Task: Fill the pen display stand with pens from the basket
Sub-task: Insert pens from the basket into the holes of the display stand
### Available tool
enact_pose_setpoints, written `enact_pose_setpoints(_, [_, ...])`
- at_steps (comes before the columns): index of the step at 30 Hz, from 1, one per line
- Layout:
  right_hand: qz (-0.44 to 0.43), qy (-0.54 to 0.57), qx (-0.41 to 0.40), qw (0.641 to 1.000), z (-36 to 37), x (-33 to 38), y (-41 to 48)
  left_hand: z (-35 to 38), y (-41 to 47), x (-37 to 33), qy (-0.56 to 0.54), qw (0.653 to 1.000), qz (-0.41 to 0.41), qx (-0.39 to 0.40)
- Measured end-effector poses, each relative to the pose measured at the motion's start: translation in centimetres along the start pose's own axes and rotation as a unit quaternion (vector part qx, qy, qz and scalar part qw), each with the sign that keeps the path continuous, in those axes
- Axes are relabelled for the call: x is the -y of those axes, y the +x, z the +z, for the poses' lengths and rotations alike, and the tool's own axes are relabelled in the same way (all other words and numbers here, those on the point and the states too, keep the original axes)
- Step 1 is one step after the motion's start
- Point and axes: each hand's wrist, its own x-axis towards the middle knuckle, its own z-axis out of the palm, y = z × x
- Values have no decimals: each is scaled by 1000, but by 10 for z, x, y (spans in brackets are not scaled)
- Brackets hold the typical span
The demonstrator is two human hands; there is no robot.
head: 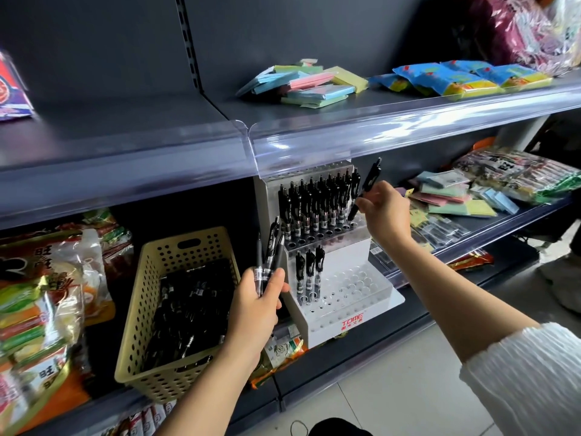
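A white stepped pen display stand (349, 313) stands on the lower shelf. Its upper tier holds several black pens (317, 206); three more stand at the left of the lower tier. My right hand (385, 209) pinches one black pen (366, 190), tilted, at the right end of the upper tier. My left hand (259, 300) grips a bundle of three black pens (270, 250) upright, just left of the stand. The cream perforated basket (151, 313) to the left contains several black pens (191, 306).
Snack packets (47, 297) fill the shelf left of the basket. Coloured sticky-note pads (452, 199) and packets lie right of the stand. The upper shelf (345, 127) overhangs the stand's top, carrying note pads (301, 86) and blue packets (456, 78). Tiled floor lies below.
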Motion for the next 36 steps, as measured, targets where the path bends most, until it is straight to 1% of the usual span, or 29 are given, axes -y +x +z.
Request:
enact_pose_setpoints(4, [-21,-55,26,998,6,-2,8,-1,1,-1,0,1000,-4,5])
enact_pose_setpoints(8, [-29,-147,86,985,13,-5,16,-4,2,-1,5,1000,-6,11])
enact_pose_setpoints(16, [-45,-184,83,978,14,-7,17,-6,3,2,8,1000,-13,10])
enact_pose_setpoints(21, [-58,-218,112,968,17,-7,21,-6,1,0,-12,1000,-25,13])
enact_pose_setpoints(28, [-42,-219,123,967,16,-13,22,-8,-2,-5,-57,997,-50,9])
enact_pose_setpoints(29, [-43,-221,111,968,16,-13,21,-8,-3,-6,-61,997,-51,11])
enact_pose_setpoints(31, [-64,-211,44,974,14,-11,16,-7,-4,-7,-73,996,-52,15])
enact_pose_setpoints(33, [-84,-158,-8,984,9,0,-2,-6,-5,-9,-80,996,-48,18])
enact_pose_setpoints(34, [-96,-132,3,987,7,8,-16,-5,-6,-9,-84,995,-45,21])
enact_pose_setpoints(35, [-111,-105,36,988,5,16,-30,-5,-6,-9,-89,995,-42,22])
enact_pose_setpoints(36, [-121,-71,89,986,3,25,-46,-4,-6,-9,-94,995,-39,23])
